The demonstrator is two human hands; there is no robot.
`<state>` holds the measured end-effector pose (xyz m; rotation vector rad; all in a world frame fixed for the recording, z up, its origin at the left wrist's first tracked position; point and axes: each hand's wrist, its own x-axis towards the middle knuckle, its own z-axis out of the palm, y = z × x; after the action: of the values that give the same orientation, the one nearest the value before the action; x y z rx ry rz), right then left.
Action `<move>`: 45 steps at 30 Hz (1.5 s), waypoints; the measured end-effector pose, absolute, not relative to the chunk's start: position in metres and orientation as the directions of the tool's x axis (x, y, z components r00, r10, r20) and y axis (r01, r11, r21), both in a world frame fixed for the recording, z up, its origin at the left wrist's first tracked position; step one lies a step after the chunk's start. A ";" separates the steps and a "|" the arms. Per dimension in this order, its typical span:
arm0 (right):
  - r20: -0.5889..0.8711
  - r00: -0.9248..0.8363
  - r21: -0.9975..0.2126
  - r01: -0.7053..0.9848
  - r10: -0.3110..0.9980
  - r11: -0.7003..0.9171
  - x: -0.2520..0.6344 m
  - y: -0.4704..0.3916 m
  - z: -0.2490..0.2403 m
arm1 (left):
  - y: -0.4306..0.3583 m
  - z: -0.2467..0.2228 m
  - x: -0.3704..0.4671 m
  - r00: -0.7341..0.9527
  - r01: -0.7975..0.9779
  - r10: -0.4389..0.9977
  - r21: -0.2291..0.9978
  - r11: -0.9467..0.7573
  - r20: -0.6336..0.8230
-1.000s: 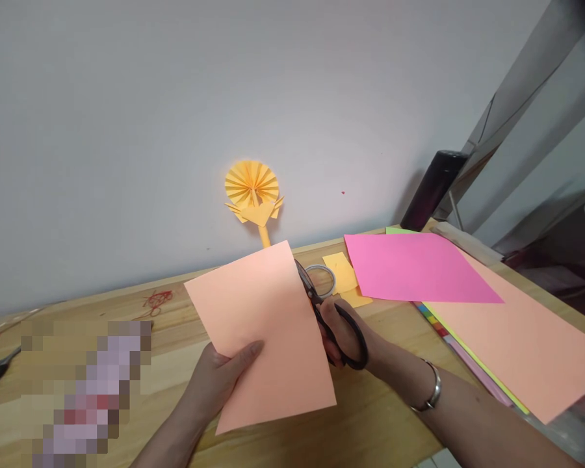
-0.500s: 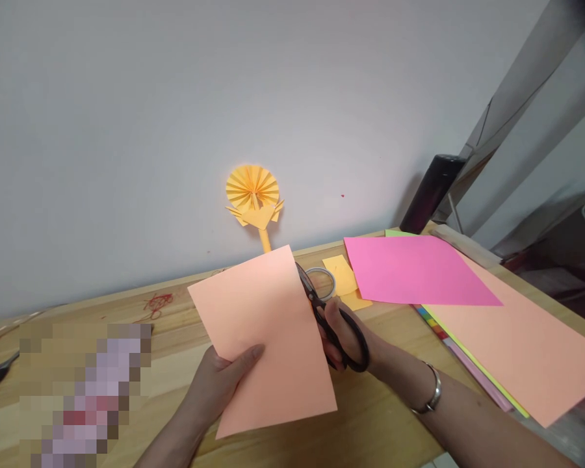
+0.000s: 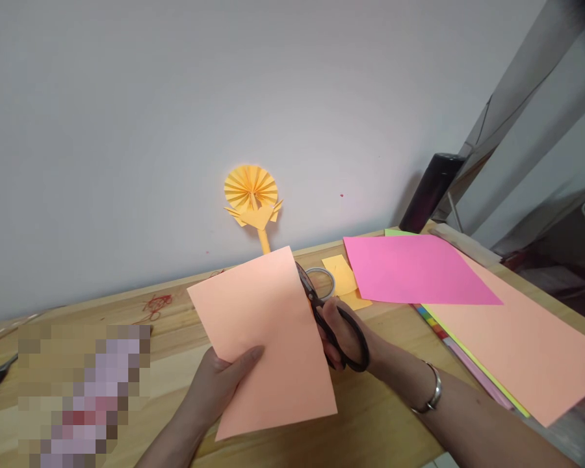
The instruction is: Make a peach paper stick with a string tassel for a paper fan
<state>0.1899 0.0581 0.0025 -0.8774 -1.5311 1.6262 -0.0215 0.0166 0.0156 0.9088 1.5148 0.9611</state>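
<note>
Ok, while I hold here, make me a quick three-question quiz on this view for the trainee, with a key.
1. What is the left hand holding?
2. True or false: the scissors are in the right hand.
3. Which thing has a round, pleated head? a) the pink sheet b) the yellow flower c) the tape roll

Key:
1. A peach sheet.
2. True.
3. b

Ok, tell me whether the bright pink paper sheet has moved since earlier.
No; the pink sheet keeps its position relative to the black cylinder behind it.
</note>
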 end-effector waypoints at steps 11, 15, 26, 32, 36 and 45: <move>0.012 -0.496 -0.995 -0.092 0.868 -0.039 0.187 0.060 0.006 | 0.017 0.015 -0.022 -0.147 0.093 0.919 0.919 0.382 -0.367; 0.004 -0.482 -0.996 -0.075 0.876 -0.037 0.187 0.059 0.007 | 0.017 0.015 -0.021 -0.152 0.061 0.920 0.925 0.374 -0.362; -0.002 -0.533 -0.995 -0.086 0.846 -0.057 0.191 0.060 0.000 | 0.018 0.012 -0.024 -0.143 0.088 0.922 0.923 0.374 -0.360; 0.007 -0.549 -0.993 -0.104 0.836 -0.059 0.194 0.062 -0.007 | 0.017 0.014 -0.022 -0.153 0.118 0.917 0.915 0.386 -0.367; -0.007 -0.552 -0.994 -0.088 0.834 -0.067 0.195 0.062 -0.003 | 0.016 0.015 -0.019 -0.151 0.065 0.921 0.926 0.372 -0.360; -0.017 -0.540 -0.997 -0.055 0.841 -0.056 0.195 0.061 0.005 | 0.017 0.012 -0.022 -0.138 0.041 0.910 0.916 0.399 -0.391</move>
<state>0.1949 0.0611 0.0047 -0.8600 -1.5392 1.6775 -0.0219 0.0167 0.0121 0.8852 1.5171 0.9551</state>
